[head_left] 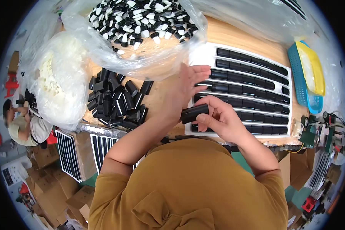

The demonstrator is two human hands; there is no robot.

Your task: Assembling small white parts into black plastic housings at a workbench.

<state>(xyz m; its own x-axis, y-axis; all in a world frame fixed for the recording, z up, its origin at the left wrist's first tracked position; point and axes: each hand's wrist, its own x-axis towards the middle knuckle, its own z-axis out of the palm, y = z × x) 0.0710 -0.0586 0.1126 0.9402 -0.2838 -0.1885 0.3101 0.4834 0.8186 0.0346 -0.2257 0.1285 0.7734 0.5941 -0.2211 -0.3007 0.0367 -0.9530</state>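
My right hand point(224, 120) is closed around a glossy black cylinder point(194, 114), which looks like a small cap or tube, held lying sideways in front of my body. My left hand point(186, 86), slightly blurred, has its fingers stretched out toward the right. Its heel is at the left end of the cylinder; whether it presses on it I cannot tell. Beneath and beyond both hands lies a white tray point(203, 55) with rows of black cylinders point(253, 90). A heap of loose black cylinders point(117, 99) lies on the table to the left of my left forearm.
A clear plastic bag point(157, 67) at the back holds many small black-and-white pieces point(142, 19). Left of it stands another plastic bag point(61, 84) with pale parts. Blue and yellow baskets point(308, 73) stand at the right, near a small machine point(322, 132). Another person point(21, 126) sits far left.
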